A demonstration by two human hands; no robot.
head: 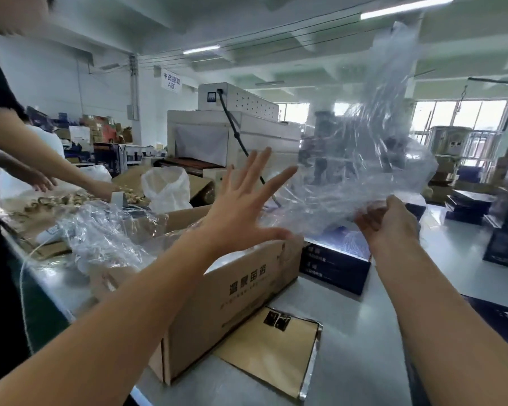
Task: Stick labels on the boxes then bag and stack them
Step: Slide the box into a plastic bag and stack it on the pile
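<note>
Bag (pixel 364 159): clear, colourless, creased with white glints.
Carton (pixel 241 291): plain brown, dark printed characters on its side.
Box (pixel 335 268): dark navy, white lettering in rows, pale blue sheen on top.
Sheet (pixel 270 350): matte gold-tan, silver edge; two small black labels (pixel 276 319) near its top.
Table (pixel 364 332): pale grey.
Sack (pixel 166 186): translucent white.
Machine (pixel 232 127): cream.
Sign (pixel 171 79): white, blue characters.
</note>
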